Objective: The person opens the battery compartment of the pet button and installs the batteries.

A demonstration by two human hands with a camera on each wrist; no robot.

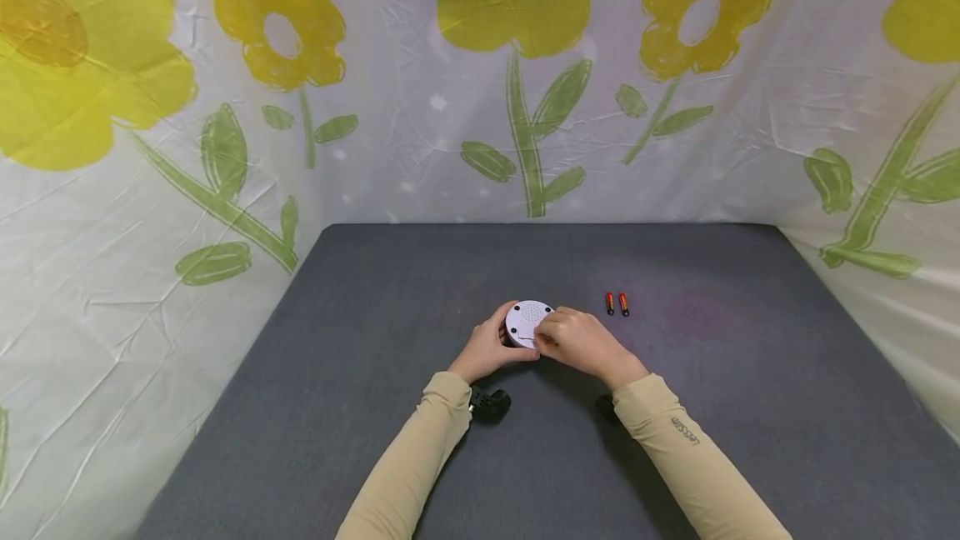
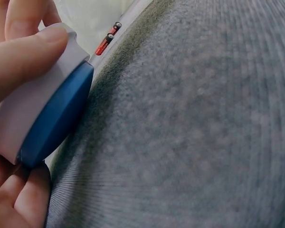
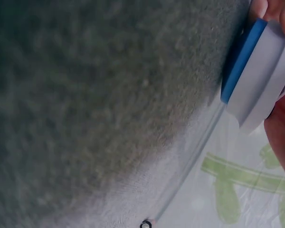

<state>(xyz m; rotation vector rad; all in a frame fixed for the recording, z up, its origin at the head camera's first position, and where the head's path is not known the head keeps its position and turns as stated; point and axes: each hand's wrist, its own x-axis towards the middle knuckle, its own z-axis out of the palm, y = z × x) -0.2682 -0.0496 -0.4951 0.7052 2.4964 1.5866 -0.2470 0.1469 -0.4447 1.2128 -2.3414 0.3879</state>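
A round white device with a blue underside [image 1: 527,317] is tilted between both hands, its flat face up. That face shows a patch of small speaker holes and several black rubber feet. My left hand [image 1: 487,350] grips its side, thumb on the near edge and fingers round the far one. In the left wrist view the thumb presses the white rim, above the blue part [image 2: 61,111]. My right hand [image 1: 581,342] has its fingers curled and pinched at the battery cover on the device's near right part. The fingers mostly hide that cover.
Two red and black batteries [image 1: 617,304] lie side by side on the dark grey table [image 1: 420,273], right of the device and farther back. A white curtain [image 1: 405,132] with yellow flowers hangs behind and beside the table. Black wrist gear [image 1: 491,405] sits under the left sleeve.
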